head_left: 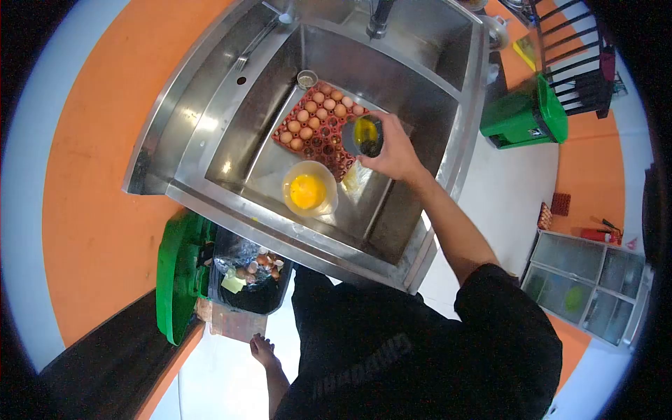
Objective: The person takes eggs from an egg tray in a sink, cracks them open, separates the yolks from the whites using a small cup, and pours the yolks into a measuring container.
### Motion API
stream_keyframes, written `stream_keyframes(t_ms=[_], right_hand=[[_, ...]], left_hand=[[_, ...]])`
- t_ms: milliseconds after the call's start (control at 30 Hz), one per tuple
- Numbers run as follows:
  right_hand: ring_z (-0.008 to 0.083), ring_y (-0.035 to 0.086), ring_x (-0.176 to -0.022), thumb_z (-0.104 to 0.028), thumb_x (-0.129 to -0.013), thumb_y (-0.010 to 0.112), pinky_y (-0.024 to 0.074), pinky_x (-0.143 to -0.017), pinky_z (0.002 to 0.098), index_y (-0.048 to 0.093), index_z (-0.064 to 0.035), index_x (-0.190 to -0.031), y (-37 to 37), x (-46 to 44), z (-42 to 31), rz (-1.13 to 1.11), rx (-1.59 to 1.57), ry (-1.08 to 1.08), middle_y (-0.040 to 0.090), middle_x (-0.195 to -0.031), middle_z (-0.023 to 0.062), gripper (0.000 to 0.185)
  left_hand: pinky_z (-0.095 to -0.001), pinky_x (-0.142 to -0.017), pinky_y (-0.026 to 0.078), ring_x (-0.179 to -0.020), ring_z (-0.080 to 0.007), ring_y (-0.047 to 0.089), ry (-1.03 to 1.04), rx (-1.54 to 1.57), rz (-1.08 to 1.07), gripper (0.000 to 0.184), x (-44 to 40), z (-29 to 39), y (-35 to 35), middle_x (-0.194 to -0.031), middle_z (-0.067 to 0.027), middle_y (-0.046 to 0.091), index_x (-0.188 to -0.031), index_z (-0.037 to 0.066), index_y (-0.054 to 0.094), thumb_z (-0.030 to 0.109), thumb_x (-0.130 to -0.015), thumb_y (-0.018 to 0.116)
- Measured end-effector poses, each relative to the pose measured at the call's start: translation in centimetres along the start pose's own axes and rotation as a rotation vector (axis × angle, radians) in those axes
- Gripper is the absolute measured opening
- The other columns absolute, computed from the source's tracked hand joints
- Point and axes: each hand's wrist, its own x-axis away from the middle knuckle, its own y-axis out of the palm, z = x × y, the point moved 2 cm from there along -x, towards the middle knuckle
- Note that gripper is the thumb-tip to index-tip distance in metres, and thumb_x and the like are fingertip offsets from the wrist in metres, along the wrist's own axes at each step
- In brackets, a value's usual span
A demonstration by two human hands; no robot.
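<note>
My right hand (393, 150) grips a dark cup (348, 139) over the egg tray, with yellow egg visible inside. Below the cup, the red egg tray (327, 149) lies in the sink; brown eggs (305, 116) fill its upper left part, while sockets nearer my hand are bare. A pale bowl (329, 201) holding yellow yolks (307, 191) stands just in front of the tray. My left hand (262, 348) hangs low beside the bin, fingers curled in, with nothing seen in it.
The steel sink (280, 227) has a tap (378, 24) at its back. A small metal cup (306, 79) stands behind the tray. Below left is an open bin with a green lid (175, 280), containing eggshells (264, 260). Another green bin (525, 115) stands to the right.
</note>
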Motion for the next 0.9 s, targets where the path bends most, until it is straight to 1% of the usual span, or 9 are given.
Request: stream_keyframes(t_ms=[167,200,267,333,433,533,633,733,900], right_hand=[[0.0349,0.05,-0.114,-0.025,-0.059,0.08,0.0423,-0.099,0.0407,0.042,-0.0044,-0.131,1.7,-0.8,-3.4,-0.371,0.046,-0.157,0.048,-0.118,0.0188,0.084],[0.0347,0.052,-0.111,-0.027,-0.057,0.08,0.0446,-0.095,0.0413,0.043,-0.0032,-0.131,3.0,-0.7,-3.1,-0.416,0.056,-0.197,0.049,-0.115,0.0178,0.086],[0.0352,0.054,-0.109,-0.028,-0.056,0.08,0.046,-0.093,0.0425,0.045,-0.0022,-0.13,4.3,-0.7,-4.0,-0.617,0.079,-0.194,0.049,-0.115,0.018,0.086],[0.0357,0.055,-0.106,-0.029,-0.053,0.08,0.0481,-0.089,0.0444,0.05,-0.0002,-0.127,6.1,-0.6,-4.7,-0.752,0.119,-0.206,0.05,-0.115,0.0187,0.085],[0.0359,0.056,-0.108,-0.032,-0.053,0.08,0.0483,-0.089,0.0454,0.053,0.0007,-0.123,8.6,-1.0,-5.3,-0.937,0.232,-0.294,0.052,-0.117,0.02,0.082],[0.0357,0.056,-0.111,-0.037,-0.052,0.081,0.0481,-0.09,0.0454,0.055,0.0014,-0.12,11.0,-1.8,-6.4,-1.242,0.473,-0.218,0.054,-0.119,0.0213,0.083],[0.0349,0.058,-0.11,-0.041,-0.051,0.082,0.0489,-0.088,0.0468,0.054,0.0022,-0.12,12.9,-2.3,-6.4,-1.253,0.563,-0.281,0.06,-0.115,0.0203,0.086],[0.0331,0.062,-0.105,-0.042,-0.05,0.084,0.0512,-0.085,0.0449,0.052,0.0025,-0.122,13.3,-3.1,-7.3,-1.308,0.601,-0.259,0.064,-0.107,0.0201,0.09],[0.0315,0.066,-0.097,-0.041,-0.051,0.083,0.054,-0.079,0.0397,0.048,0.0018,-0.126,15.4,-4.0,-6.0,-1.453,0.529,-0.196,0.066,-0.105,0.0205,0.093]], left_hand=[[-0.0239,-0.053,0.034,-0.066,-0.0091,0.047,-0.007,0.018,0.014,0.023,-0.2,-0.5,-0.1,-0.081,0.0016,0.052,-0.103,0.012,0.054,0.033,-0.095,0.057],[-0.0239,-0.053,0.034,-0.066,-0.0091,0.047,0.006,0.035,-0.012,0.023,-0.2,-0.7,-0.2,-0.081,0.0017,0.052,-0.103,0.012,0.054,0.033,-0.095,0.057],[-0.0238,-0.053,0.034,-0.066,-0.0092,0.048,0.034,0.071,-0.061,0.023,0.1,-0.8,-0.3,-0.081,0.0019,0.052,-0.102,0.012,0.054,0.033,-0.095,0.057],[-0.0239,-0.054,0.035,-0.067,-0.0091,0.048,0.009,0.049,-0.01,0.024,0.3,-0.9,-0.2,-0.081,0.0021,0.052,-0.102,0.012,0.054,0.034,-0.094,0.058],[-0.0244,-0.054,0.036,-0.067,-0.0092,0.049,0.007,0.052,0.019,0.025,0.6,-1.4,-0.4,-0.081,0.0024,0.052,-0.101,0.012,0.055,0.035,-0.093,0.059],[-0.0249,-0.055,0.036,-0.067,-0.0094,0.049,-0.011,0.063,0.038,0.026,0.7,-1.9,-0.7,-0.081,0.0023,0.052,-0.101,0.012,0.055,0.036,-0.093,0.06],[-0.0249,-0.056,0.037,-0.068,-0.0093,0.049,-0.035,0.068,0.065,0.026,0.9,-2.4,-0.9,-0.08,0.0023,0.053,-0.101,0.011,0.055,0.035,-0.093,0.06],[-0.0249,-0.056,0.037,-0.069,-0.0092,0.05,-0.042,0.072,0.074,0.024,0.9,-3.2,-1.3,-0.081,0.0022,0.053,-0.101,0.011,0.055,0.034,-0.094,0.059],[-0.0256,-0.056,0.038,-0.07,-0.0096,0.05,-0.041,0.08,0.052,0.023,0.9,-3.4,-1.6,-0.083,0.0022,0.053,-0.102,0.011,0.055,0.033,-0.094,0.057]])
